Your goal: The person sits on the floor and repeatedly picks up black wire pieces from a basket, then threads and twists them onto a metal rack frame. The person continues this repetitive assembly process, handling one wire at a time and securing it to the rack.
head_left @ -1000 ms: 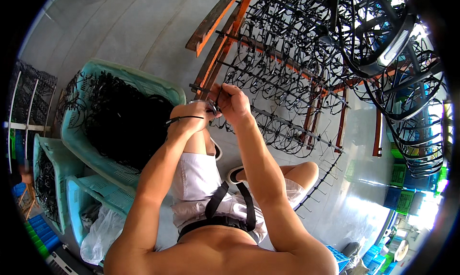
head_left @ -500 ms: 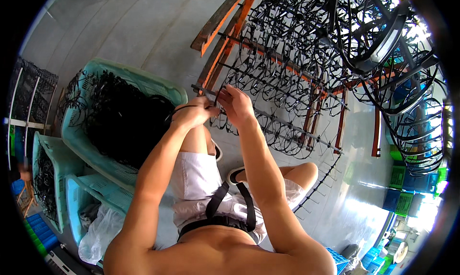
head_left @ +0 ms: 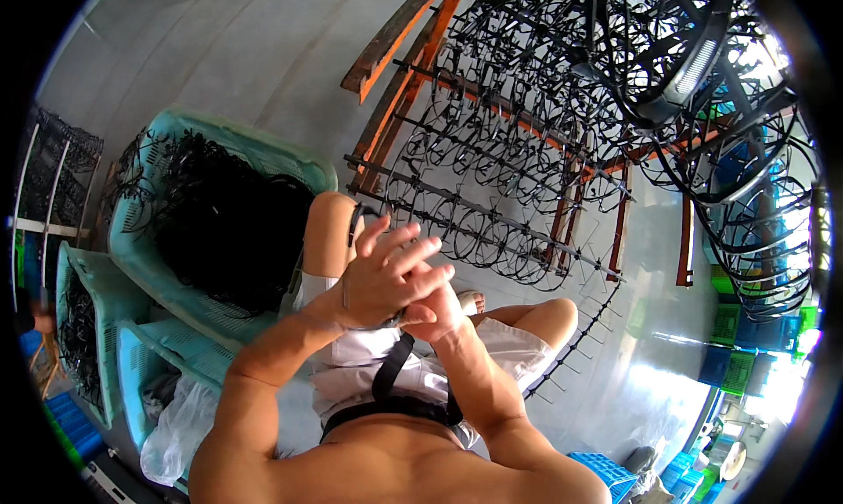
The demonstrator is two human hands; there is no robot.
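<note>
In front of my lap my two hands are together. My left hand (head_left: 379, 276) lies across the right with its fingers stretched out and apart. My right hand (head_left: 438, 309) is pressed under it, its fingers mostly hidden. A thin black strip (head_left: 356, 220) loops up beside my knee and runs down by the left wrist; whether either hand grips it cannot be made out. To the left stands a pale green plastic crate (head_left: 198, 122), heaped with a tangle of black strips (head_left: 219, 223). Ahead is a rack of orange bars (head_left: 395, 126) hung with many black loops (head_left: 509, 153).
More green crates (head_left: 176, 350) stand at the lower left, one with a clear plastic bag (head_left: 180, 434). A pronged black rod (head_left: 575, 346) slants down to the right of my knee. Large black loops (head_left: 755, 205) hang close at the upper right. A blue basket (head_left: 606, 473) sits lower right.
Both hands have come back from the rack's near rod toward my lap and closed together, the left now over the right. The left fingers have spread. My view has shifted slightly.
</note>
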